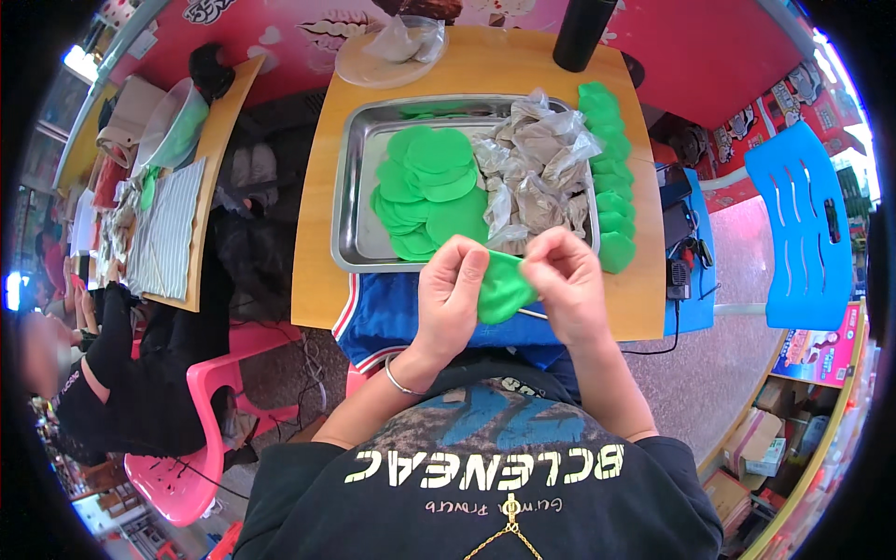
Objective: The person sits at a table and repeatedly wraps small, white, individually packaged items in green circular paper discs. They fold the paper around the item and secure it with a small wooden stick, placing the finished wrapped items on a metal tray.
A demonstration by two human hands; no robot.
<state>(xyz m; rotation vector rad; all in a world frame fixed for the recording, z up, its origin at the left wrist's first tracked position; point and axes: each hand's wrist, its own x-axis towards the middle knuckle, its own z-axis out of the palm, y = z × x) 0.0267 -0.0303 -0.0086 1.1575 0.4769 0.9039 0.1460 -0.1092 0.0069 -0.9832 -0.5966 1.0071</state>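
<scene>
Between my two hands, just past the near rim of the metal tray, is a soft green round piece. My left hand pinches its left side with thumb and fingers. My right hand grips its upper right edge in a closed pinch. The piece sags into a curved, pouch-like shape; whether anything is inside is hidden. Flat green discs lie heaped in the tray's left half. Clear plastic bags of greyish-brown filling are piled in its right half.
Overlapping green pieces line the wooden table's right side. At the back stand a plastic dish and a black cylinder. A blue chair is right; a pink chair and a seated person are left.
</scene>
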